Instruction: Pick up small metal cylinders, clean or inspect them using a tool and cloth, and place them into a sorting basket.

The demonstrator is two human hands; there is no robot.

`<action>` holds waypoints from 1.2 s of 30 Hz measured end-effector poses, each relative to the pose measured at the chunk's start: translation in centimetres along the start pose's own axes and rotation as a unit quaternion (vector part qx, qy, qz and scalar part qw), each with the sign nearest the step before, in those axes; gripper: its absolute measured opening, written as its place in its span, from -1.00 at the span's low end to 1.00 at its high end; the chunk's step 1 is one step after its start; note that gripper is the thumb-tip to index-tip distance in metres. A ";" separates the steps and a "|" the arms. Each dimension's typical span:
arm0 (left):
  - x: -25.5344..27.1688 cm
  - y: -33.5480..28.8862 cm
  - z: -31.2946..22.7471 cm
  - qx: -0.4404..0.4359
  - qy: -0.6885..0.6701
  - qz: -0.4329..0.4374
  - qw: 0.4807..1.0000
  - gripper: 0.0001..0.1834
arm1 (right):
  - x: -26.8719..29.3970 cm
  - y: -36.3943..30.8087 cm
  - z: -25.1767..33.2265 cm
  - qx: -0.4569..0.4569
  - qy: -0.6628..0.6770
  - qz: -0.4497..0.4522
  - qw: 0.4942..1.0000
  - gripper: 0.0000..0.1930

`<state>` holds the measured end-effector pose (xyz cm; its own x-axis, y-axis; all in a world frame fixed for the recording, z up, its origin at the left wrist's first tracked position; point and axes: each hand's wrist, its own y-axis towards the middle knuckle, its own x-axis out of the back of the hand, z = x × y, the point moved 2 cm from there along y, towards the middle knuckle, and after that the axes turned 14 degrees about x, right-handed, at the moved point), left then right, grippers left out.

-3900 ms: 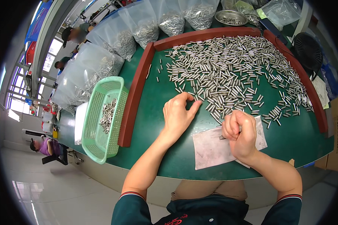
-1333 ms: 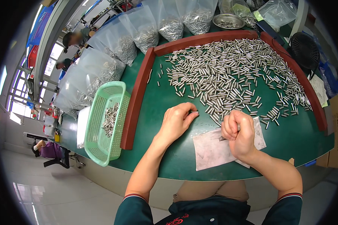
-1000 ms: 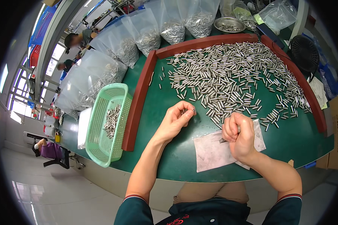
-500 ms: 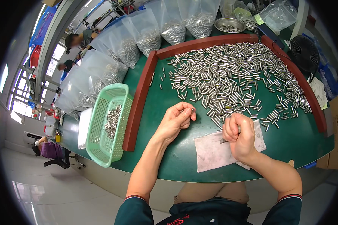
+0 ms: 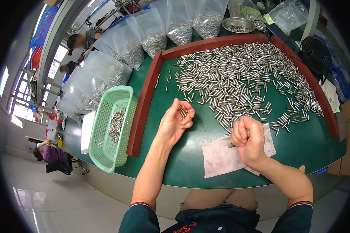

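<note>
Left hand [image 5: 175,123]: raised just above the green mat [image 5: 190,163], palm up, fingers curled around a few small metal pins [image 5: 183,112].
Right hand [image 5: 249,139]: closed in a fist over the white paper sheet [image 5: 225,155], a thin dark tool tip showing beneath it.
Pin pile [image 5: 245,81]: spread over the mat beyond both hands, long axes pointing every way, nearest edge just beside the right fist.
Green basket [image 5: 114,128]: left of the red rail [image 5: 144,106], nearer the left hand, some pins inside.

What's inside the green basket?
The green basket holds a small heap of shiny metal pins lying loose along its middle. Its mesh floor shows around them; whatever lies under the heap is covered.
</note>
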<state>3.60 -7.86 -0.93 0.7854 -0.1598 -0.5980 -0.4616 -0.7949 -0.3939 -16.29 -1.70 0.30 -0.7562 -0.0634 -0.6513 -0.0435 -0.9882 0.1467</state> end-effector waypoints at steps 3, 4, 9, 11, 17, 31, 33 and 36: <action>0.9 0.1 -0.4 -0.091 0.126 -0.088 0.984 -0.65 | 0.0 -0.1 -0.1 0.000 0.003 0.001 1.000 -0.65; 1.2 0.1 -0.4 -0.097 0.154 -0.144 0.973 -0.66 | 0.1 -0.1 -0.1 0.004 0.003 0.001 1.000 -0.65; 0.6 0.0 -0.5 -0.217 0.560 -0.292 0.744 -0.86 | 0.0 -0.1 -0.2 0.007 0.007 0.001 1.000 -0.65; 0.2 0.1 -0.2 -0.258 0.643 -0.295 0.658 -0.85 | 0.0 0.1 -0.1 0.009 0.009 -0.001 1.000 -0.65; 0.6 0.9 -0.3 -0.302 0.682 -0.276 0.606 -0.88 | -0.2 0.5 -0.4 0.009 0.009 -0.002 1.000 -0.64; -1.3 0.5 0.4 -0.317 0.790 -0.250 0.461 -0.88 | -0.2 -0.7 0.0 0.008 -0.004 -0.007 1.000 -0.65; -1.0 -0.5 0.4 -0.302 0.764 -0.260 0.507 -0.89 | -0.5 -0.6 -0.2 0.008 -0.007 0.001 1.000 -0.64; -2.5 -4.5 0.2 -0.260 0.757 -0.291 0.524 -0.91 | -0.1 -0.5 -0.1 -0.006 0.014 0.007 1.000 -0.65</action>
<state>3.65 -3.76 2.22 0.3391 0.2289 0.9125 -0.0967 -0.9563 0.2759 -16.09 -1.23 0.22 -0.7377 -0.0819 -0.6702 -0.0246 -0.9887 0.1478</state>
